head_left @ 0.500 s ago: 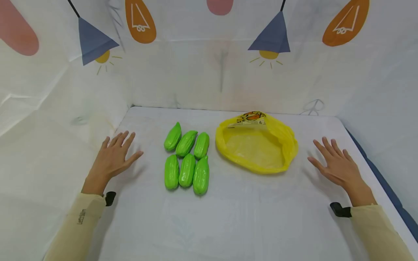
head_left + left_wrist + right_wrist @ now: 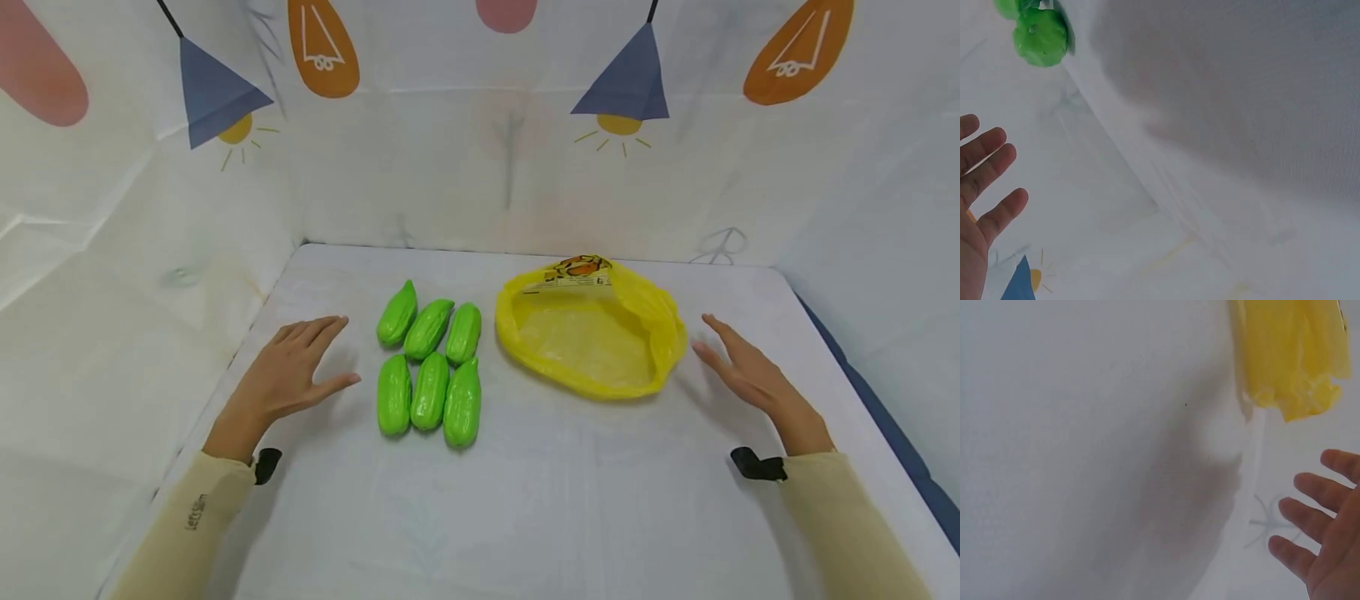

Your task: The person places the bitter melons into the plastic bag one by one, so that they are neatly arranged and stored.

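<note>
Several bright green, glossy, ridged toy vegetables, shaped like bitter melons (image 2: 431, 392), lie in two rows on the white table. To their right a yellow plastic bag (image 2: 592, 383) lies with its mouth spread wide and its rim rolled. My left hand (image 2: 288, 371) hovers left of the green vegetables, fingers extended and holding nothing. Right of the bag, my right hand (image 2: 750, 375) is held with straight fingers, apart from it. The left wrist view catches the end of one green vegetable (image 2: 1041, 37); the right wrist view shows the bag's side (image 2: 1291, 356).
The white tabletop (image 2: 540, 500) ends at a white fabric back wall (image 2: 450, 183) printed with lamps. Similar fabric hangs along the left and right sides. A dark blue edge (image 2: 870, 392) runs down the table's right side.
Both hands have moved inward, the left one toward the green vegetables and the right one toward the yellow bag. The vegetables and the bag have stayed in place.
</note>
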A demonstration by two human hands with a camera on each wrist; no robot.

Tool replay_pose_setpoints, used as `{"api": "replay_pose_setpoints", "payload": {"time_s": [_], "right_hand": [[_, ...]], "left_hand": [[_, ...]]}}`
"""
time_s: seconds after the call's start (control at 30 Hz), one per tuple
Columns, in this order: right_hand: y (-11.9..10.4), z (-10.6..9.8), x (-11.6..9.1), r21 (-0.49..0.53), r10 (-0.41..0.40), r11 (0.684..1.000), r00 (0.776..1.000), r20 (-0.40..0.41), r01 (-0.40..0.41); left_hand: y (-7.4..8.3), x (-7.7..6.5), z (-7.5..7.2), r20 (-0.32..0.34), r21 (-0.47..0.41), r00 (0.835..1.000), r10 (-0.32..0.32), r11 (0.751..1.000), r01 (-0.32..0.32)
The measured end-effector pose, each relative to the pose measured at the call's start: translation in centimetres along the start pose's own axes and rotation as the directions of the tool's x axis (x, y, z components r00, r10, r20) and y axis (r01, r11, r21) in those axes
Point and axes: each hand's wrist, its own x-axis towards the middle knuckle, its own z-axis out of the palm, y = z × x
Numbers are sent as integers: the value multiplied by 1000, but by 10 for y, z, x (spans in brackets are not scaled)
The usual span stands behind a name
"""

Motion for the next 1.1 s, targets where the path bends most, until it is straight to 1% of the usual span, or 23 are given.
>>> {"api": "replay_pose_setpoints", "payload": {"time_s": [0.2, 0.3, 0.4, 0.53, 0.67, 0.83, 0.93, 1.1], "right_hand": [[-3, 1, 8, 81, 11, 997, 999, 32, -14], [-5, 2, 11, 115, 11, 993, 999, 48, -16], [-6, 3, 16, 145, 9, 989, 998, 63, -18], [-6, 5, 20, 189, 1, 982, 998, 64, -13], [-7, 8, 23, 239, 3, 971, 998, 65, -19], [-6, 8, 27, 282, 30, 958, 993, 111, -60], [-5, 6, 29, 291, 31, 954, 989, 147, -73], [-4, 1, 31, 325, 29, 941, 980, 196, -93]], "left_hand": [[7, -1, 2, -4, -17, 999, 47, 999, -47], [11, -1, 5, 4, -36, 995, 98, 995, -98], [16, 0, 9, -6, -48, 987, 161, 986, -161], [21, 0, 14, -21, -52, 977, 213, 975, -214], [23, 1, 19, -20, -54, 971, 237, 970, -238], [26, 1, 22, -10, -57, 964, 265, 963, -265], [30, 0, 24, 12, -60, 962, 273, 961, -271], [37, -1, 25, 56, -59, 964, 262, 964, -258]]}}
